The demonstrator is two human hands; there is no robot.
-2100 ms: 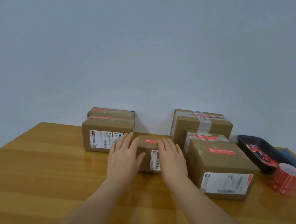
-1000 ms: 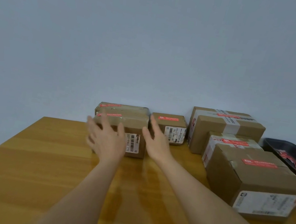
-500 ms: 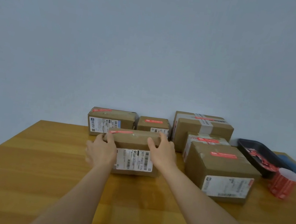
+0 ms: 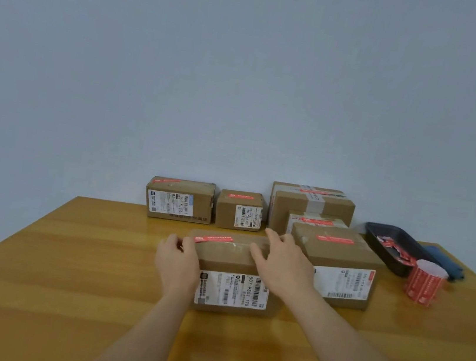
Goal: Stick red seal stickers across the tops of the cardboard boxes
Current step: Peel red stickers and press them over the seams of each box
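**Both hands grip the nearest box on the worktop**

A cardboard box sits on the wooden worktop, closest to the person, with a white shipping label facing the camera. A red seal sticker lies on its top near the left end. The left hand holds the box's left end, its fingers curled over the top edge by the sticker. The right hand grips the right end, fingers wrapped over the top.

Just to the right stands a larger box bearing its own red sticker, with a smaller box and a tall taped box behind it. Two more sealed boxes stand by the wall: a wide one and a small one.

On the far right, a roll of red stickers stands upright beside a black tray holding red scraps, and a blue cloth lies behind the roll.
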